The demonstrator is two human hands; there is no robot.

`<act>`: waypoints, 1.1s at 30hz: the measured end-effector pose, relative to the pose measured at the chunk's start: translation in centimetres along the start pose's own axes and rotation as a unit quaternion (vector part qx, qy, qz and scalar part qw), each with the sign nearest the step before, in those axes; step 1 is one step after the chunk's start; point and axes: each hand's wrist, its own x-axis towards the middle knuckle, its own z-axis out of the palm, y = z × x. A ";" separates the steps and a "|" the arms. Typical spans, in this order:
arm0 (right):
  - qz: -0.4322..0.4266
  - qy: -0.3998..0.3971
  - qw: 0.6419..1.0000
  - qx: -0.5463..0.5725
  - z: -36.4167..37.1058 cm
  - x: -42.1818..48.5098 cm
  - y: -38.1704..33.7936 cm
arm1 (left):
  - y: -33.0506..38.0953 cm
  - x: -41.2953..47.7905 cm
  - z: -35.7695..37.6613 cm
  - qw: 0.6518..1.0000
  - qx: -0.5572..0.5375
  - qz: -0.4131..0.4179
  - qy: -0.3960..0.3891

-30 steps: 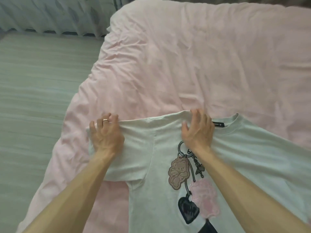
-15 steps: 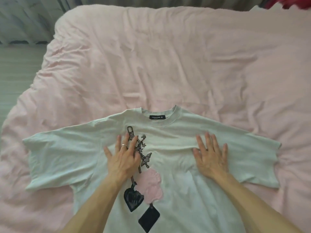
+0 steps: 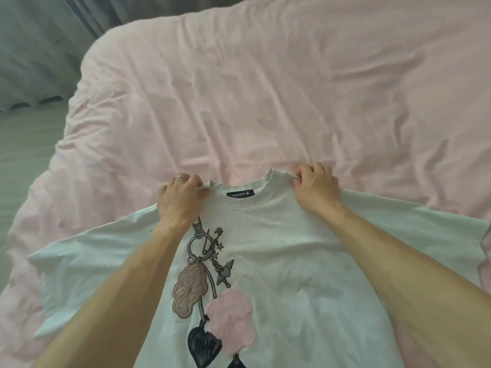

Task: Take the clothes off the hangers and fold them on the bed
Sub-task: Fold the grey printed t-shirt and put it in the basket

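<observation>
- The bed [image 3: 164, 261] fills most of the view. A pale pink cover [image 3: 265, 102] lies over it, with many soft wrinkles and folds.
- To the left of the bed there is a striped grey-green floor [image 3: 24, 155]. Behind it, at the top left, a grey curtain [image 3: 39, 49] hangs down to the floor.
- A light mint-white T-shirt [image 3: 305, 248] lies front side up on the near part of the bed. Its sleeves are spread to both sides and its collar [image 3: 268, 185] points away from the person.
- A black label [image 3: 240, 194] shows inside the collar. On the chest there is a keyring print [image 3: 210, 282] with a brown figure, a pink patch and dark hearts.
- The left hand [image 3: 180, 200], with a ring [image 3: 180, 177] on one finger, grips the T-shirt at the shoulder just left of the collar, fingers curled into the cloth.
- The right hand [image 3: 316, 189] grips the shoulder just right of the collar in the same way.
- Half a second before, both hands lay flat with spread fingers on the chest of the T-shirt. They have moved up to the shoulder line and closed on the cloth.
- The brown figure of the print, which the left hand covered then, can be seen now.
</observation>
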 end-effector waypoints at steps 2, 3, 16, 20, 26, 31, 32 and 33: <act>0.002 0.079 0.996 0.040 0.4 0.6 0.3 | -0.5 0.2 0.3 0.999 -0.021 0.006 0.034; 0.003 0.113 0.992 0.051 0.9 0.7 0.3 | -0.8 0.2 0.8 0.998 -0.029 0.005 0.048; -0.086 0.031 0.994 -0.057 6.8 -16.9 -0.4 | 3.3 -16.1 6.2 0.994 -0.079 0.033 -0.066; -0.072 -0.002 0.994 -0.086 6.9 -24.6 1.5 | 2.9 -25.4 7.1 0.993 -0.055 0.008 -0.101; -0.087 -0.051 0.990 -0.096 5.9 -35.1 3.9 | 1.7 -35.7 6.1 0.990 -0.047 -0.045 -0.126; -0.107 -0.091 0.985 -0.098 4.7 -42.7 6.7 | 0.9 -45.4 4.3 0.979 -0.057 -0.101 -0.166; -0.105 -0.101 0.985 -0.097 4.5 -43.7 7.3 | 0.7 -47.1 4.2 0.979 -0.060 -0.108 -0.162; -0.100 -0.111 0.984 -0.096 4.0 -45.1 7.9 | 0.4 -49.3 4.1 0.977 -0.063 -0.120 -0.163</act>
